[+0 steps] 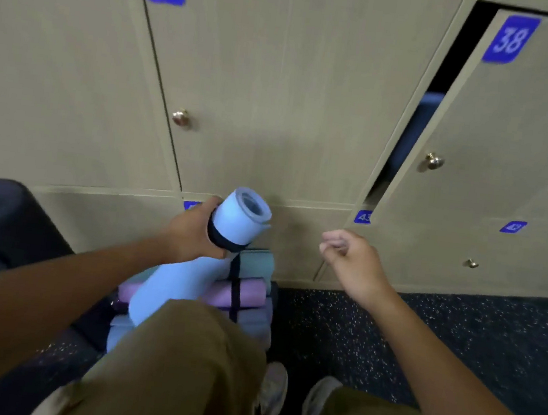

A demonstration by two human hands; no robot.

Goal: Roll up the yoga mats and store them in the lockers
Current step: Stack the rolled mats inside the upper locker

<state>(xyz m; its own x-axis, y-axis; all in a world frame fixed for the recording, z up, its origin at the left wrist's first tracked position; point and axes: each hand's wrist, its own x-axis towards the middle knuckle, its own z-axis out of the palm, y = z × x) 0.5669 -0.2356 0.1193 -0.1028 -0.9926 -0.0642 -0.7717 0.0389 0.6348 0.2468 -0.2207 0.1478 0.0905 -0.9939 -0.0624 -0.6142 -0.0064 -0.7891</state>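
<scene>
Inside ajar locker 38 a dark rolled mat; left grip around blue mat, right grip loosely curled, empty.

I see a dark floor with many small light speckles in front of me. Lower in my view are khaki trousers, which cover both legs. Between the legs I see two grey sneakers, side by side on the floor, their toes partly hidden.
</scene>
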